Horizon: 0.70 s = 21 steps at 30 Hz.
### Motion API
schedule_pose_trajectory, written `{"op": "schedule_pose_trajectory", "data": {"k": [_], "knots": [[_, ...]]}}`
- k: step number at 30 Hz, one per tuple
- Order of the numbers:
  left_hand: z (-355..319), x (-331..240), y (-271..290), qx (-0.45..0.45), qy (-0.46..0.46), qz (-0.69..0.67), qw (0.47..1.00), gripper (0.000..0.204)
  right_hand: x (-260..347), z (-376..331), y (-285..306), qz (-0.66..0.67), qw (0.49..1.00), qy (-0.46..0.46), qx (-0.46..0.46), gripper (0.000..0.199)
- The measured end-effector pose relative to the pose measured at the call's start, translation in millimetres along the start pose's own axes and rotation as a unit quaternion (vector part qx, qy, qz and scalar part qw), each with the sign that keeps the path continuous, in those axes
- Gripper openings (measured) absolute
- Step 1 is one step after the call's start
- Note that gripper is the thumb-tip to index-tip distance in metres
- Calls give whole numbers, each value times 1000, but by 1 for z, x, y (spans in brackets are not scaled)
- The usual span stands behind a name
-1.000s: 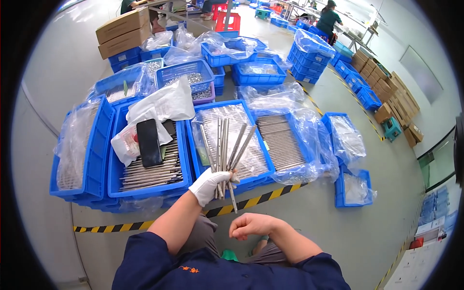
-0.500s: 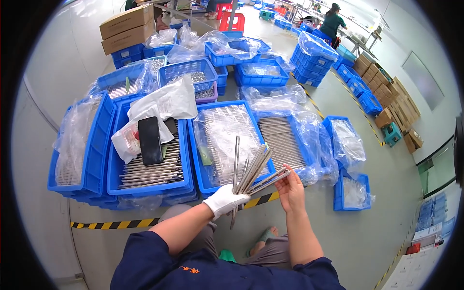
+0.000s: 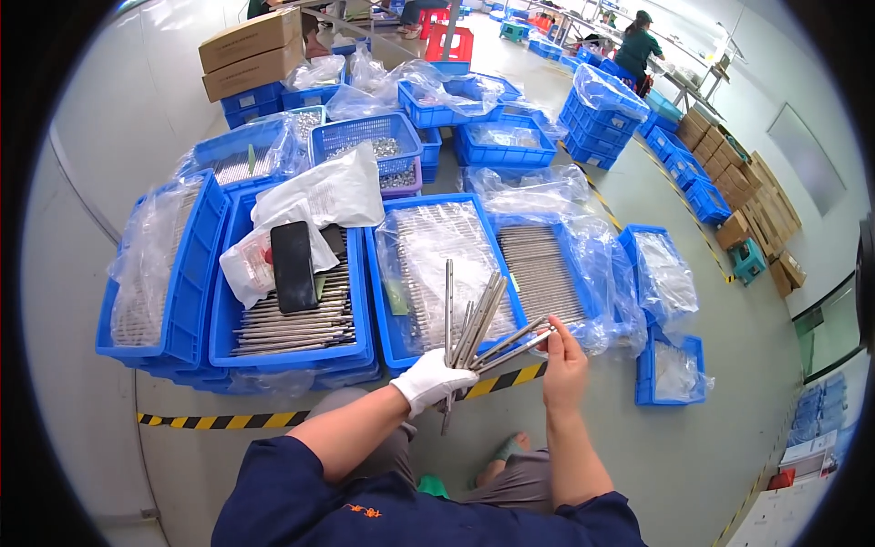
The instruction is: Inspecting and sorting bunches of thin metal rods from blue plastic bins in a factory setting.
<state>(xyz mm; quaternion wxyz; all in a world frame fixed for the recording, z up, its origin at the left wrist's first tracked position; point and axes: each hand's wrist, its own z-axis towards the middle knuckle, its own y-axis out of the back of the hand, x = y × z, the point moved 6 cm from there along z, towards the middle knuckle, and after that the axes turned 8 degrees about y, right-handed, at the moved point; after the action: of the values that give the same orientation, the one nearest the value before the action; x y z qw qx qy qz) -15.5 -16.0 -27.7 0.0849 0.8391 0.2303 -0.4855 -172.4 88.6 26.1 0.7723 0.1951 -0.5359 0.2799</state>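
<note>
A bunch of slim metal rods (image 3: 481,319) fans out from my left hand (image 3: 432,379), which wears a white glove and is closed round them. Most of the rods point up and away from me; a few lean to the right. My bare right hand (image 3: 563,365) has its fingertips pinched at the far end of the rods leaning right. Small holes show along some rods. Beyond the hands stands a blue crate (image 3: 381,339) of similar rods under clear plastic.
A black phone (image 3: 293,266) and white plastic packages (image 3: 321,189) lie on a crate of rods at left. More rods (image 3: 542,273) fill a crate at right. Small crates (image 3: 670,369) stand on the floor. Yellow-black tape (image 3: 223,421) runs along the floor. A person (image 3: 638,50) works far off.
My right hand has shifted slightly right and down, its fingers drawn closer together at the rod ends. My left hand still grips the bunch. The whole view has shifted slightly.
</note>
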Motion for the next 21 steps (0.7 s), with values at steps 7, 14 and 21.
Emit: {"op": "schedule_pose_trajectory", "data": {"k": [7, 14, 21], "knots": [[-3, -5, -11, 17, -35, -49, 998, 21, 21, -8, -7, -260, 948, 164, -75, 23], [-9, -4, -12, 25, 5, -82, 996, 18, 27, -2, -6, -317, 927, 201, -5, 21], [2, 2, -10, 66, 28, -76, 995, 21, 8, 7, 6, -70, 997, 25, 0, 21]]}}
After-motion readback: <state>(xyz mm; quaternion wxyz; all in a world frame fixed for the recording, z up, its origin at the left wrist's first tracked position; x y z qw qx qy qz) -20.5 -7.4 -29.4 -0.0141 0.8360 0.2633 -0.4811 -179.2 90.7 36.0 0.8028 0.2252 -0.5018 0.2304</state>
